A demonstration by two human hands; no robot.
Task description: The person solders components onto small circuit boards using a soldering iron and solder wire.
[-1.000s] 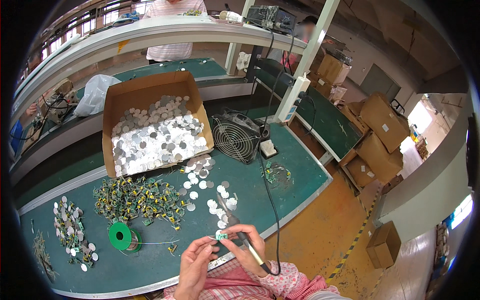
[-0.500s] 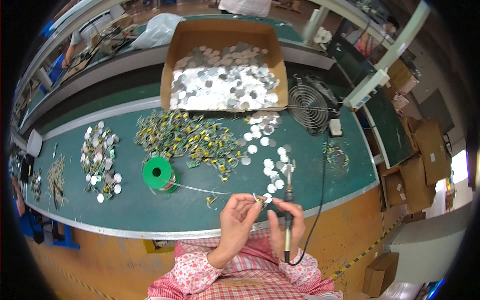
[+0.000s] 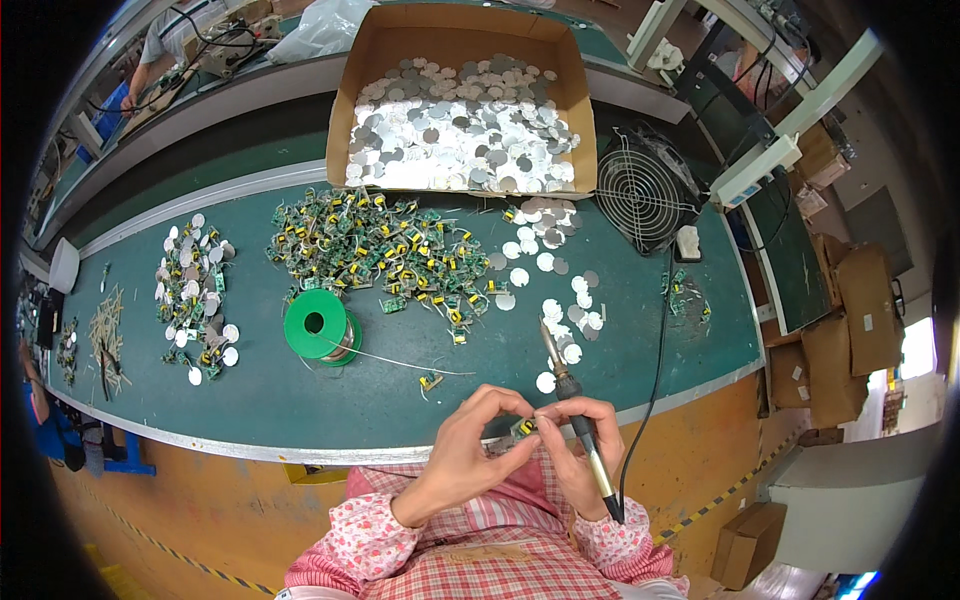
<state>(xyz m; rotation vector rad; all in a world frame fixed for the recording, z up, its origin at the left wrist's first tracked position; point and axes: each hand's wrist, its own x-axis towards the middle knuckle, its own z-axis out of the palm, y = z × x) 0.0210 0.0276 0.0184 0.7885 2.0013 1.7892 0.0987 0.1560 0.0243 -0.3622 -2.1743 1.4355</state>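
My left hand [image 3: 465, 455] pinches a small green circuit board with a yellow part [image 3: 523, 428] at the table's front edge. My right hand [image 3: 583, 450] has a soldering iron [image 3: 599, 468] lying across it, tip up and leaning left, while its thumb and forefinger meet the same board. The fingers partly cover the board. Just beyond the hands lies a round silvery disc [image 3: 545, 382]. A lone circuit board [image 3: 430, 382] rests to the left, near the free end of wire from a green spool [image 3: 318, 325].
A cardboard box [image 3: 460, 30] of silvery discs stands at the back. Before it spreads a heap of circuit boards [image 3: 380, 250]. Boards with discs [image 3: 195, 300] lie left. A fan with a wire guard [image 3: 648, 190] stands right, and the iron's black cord [image 3: 655, 375] runs past it.
My hands have come together, with the right fingertips now at the board. The soldering iron has tipped from nearly upright to leaning left. The whole view has shifted slightly.
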